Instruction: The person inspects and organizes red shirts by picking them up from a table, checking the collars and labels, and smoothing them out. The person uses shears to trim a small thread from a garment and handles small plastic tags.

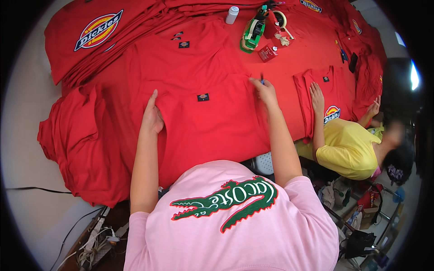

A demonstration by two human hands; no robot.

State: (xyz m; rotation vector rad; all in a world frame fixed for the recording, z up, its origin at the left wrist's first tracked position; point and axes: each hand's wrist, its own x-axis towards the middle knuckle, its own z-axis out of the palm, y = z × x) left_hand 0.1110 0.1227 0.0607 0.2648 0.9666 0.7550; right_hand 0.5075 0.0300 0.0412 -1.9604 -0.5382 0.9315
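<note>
A red T-shirt point(212, 126) lies spread in front of me, its dark neck label point(203, 97) facing up. My left hand point(153, 118) rests at the shirt's left edge, fingers stretched out. At the shirt's right shoulder, my right hand point(266, 92) is closed around a small thin dark tool point(262, 79) with some blue on it; its exact kind is too small to make out. Just beyond lies another red T-shirt point(181, 61), with more neck labels showing behind it.
A red heap of shirts point(81, 140) hangs over the table's left side. Printed red shirts point(97, 31) are stacked at the far left. A white bottle point(232, 15), a green tape dispenser point(251, 36) and a small red box point(267, 53) stand far back. A co-worker in yellow point(346, 149) handles a folded shirt point(327, 90) at right.
</note>
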